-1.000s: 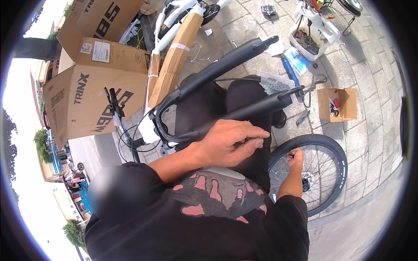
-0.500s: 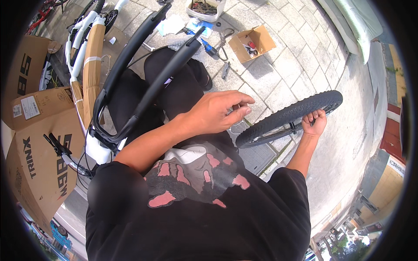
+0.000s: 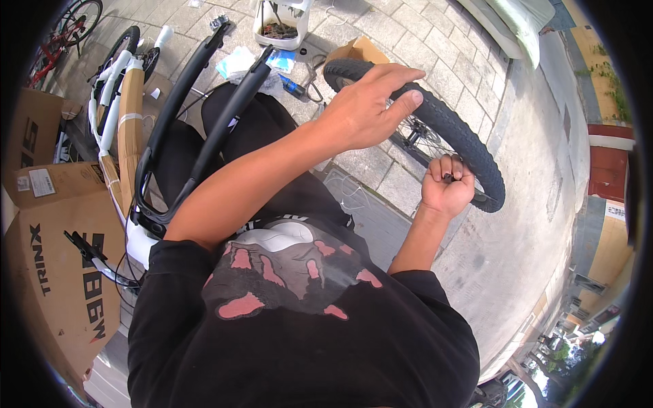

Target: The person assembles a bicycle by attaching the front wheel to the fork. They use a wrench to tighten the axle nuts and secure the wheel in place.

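Your right hand (image 3: 443, 194) is curled tight at the near side of the wheel (image 3: 462, 132) and seems to grip it there; a small dark piece (image 3: 448, 178) shows under the fingers, too hidden to identify. Up and left of that grip, your left hand (image 3: 374, 105) has thumb and fingers spread, holding nothing; it overlaps the tyre, and I cannot tell whether it touches.

Half a second ago the wheel stands to the right of your left hand, clear of it; now it slants behind that hand, its hub (image 3: 413, 136) just up and left of the grip. That seems to bring it within reach of both hands, with the right one controlling it. Whether it rests on the ground is unclear.

Well left of the grip, the black fork (image 3: 182, 90) lies over your dark-clad legs (image 3: 272, 112), with no hand on it. Beyond the grip, pale paving slabs (image 3: 408, 41) spread out, and the wheel now partly hides a small cardboard box (image 3: 371, 49). Farther up and left are a blue tool (image 3: 291, 86) and a white tub (image 3: 279, 45); far left, a large carton (image 3: 61, 231) and a red bicycle (image 3: 51, 58). To the right runs smooth concrete (image 3: 537, 156), with a red panel (image 3: 607, 163) behind
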`<state>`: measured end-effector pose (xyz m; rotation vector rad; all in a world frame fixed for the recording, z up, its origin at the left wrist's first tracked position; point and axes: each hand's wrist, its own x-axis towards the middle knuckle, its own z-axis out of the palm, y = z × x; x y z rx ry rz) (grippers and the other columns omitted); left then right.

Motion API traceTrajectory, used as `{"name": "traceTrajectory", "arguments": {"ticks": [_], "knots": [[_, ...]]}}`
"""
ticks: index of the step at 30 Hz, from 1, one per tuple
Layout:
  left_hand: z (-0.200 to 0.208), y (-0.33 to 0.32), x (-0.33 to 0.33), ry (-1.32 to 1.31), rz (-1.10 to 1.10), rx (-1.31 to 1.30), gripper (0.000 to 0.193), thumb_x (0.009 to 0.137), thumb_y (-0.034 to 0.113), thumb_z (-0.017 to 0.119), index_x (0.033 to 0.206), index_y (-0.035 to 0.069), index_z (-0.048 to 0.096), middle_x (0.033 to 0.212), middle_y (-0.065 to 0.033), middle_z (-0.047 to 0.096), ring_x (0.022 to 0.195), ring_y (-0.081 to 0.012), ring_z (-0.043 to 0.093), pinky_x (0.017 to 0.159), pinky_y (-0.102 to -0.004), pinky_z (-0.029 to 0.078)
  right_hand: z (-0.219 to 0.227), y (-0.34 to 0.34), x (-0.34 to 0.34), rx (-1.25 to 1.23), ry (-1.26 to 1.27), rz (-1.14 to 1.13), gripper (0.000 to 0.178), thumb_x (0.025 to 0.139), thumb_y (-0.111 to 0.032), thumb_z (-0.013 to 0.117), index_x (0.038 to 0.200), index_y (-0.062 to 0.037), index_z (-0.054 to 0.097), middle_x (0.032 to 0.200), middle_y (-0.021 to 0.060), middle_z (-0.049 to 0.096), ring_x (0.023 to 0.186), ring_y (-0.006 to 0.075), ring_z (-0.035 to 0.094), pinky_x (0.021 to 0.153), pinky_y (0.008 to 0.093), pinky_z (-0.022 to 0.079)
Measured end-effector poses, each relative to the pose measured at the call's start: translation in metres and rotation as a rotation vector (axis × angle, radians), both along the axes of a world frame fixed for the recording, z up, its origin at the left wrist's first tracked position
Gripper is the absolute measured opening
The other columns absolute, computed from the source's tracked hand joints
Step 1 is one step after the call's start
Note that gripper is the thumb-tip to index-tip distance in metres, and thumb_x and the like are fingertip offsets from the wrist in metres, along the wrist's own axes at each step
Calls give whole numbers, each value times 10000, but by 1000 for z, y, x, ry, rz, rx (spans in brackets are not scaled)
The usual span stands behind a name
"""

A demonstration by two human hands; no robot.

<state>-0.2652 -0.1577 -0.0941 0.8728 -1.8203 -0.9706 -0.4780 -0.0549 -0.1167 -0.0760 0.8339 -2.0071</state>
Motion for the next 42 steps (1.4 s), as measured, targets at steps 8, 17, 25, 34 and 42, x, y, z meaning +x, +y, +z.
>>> {"name": "traceTrajectory", "arguments": {"ticks": [8,17,25,34,42], "knots": [[-29,-53,5,13,249,321,951,932,563,706,1540,-90,377,1639,-288,161,1465,-438,402,1204,-461,383,-20,15,111,130,319,369,168,1011,-103,481,850,-70,516,694,1,404,585,123,377,511,298,321],[-18,-23,36,574,151,1030,785,840,-39,761,1512,-2,357,1088,-147,657,854,-229,707,688,-441,664,91,51,23,-16,513,793,167,920,59,354,865,-22,489,641,19,392,550,86,298,487,268,256],[23,-7,-22,448,102,797,931,813,-9,802,1549,-82,236,1131,-195,637,838,-233,699,701,-416,618,-3,-15,-97,916,2262,827,245,971,-193,478,1014,-41,666,891,246,725,880,420,709,778,513,550],[28,-33,20,363,140,840,418,878,105,748,1215,-10,530,892,-150,663,659,-236,665,583,-365,591,-124,-69,-117,889,2519,1047,236,934,-150,509,1033,-51,699,952,212,772,893,381,760,786,504,590],[26,-36,24,345,158,855,419,880,109,739,1224,-4,530,897,-137,661,667,-226,674,543,-358,582,-145,-98,-107,763,2553,1131,223,925,-147,522,1019,-44,697,951,207,775,893,369,761,799,480,587]]}}
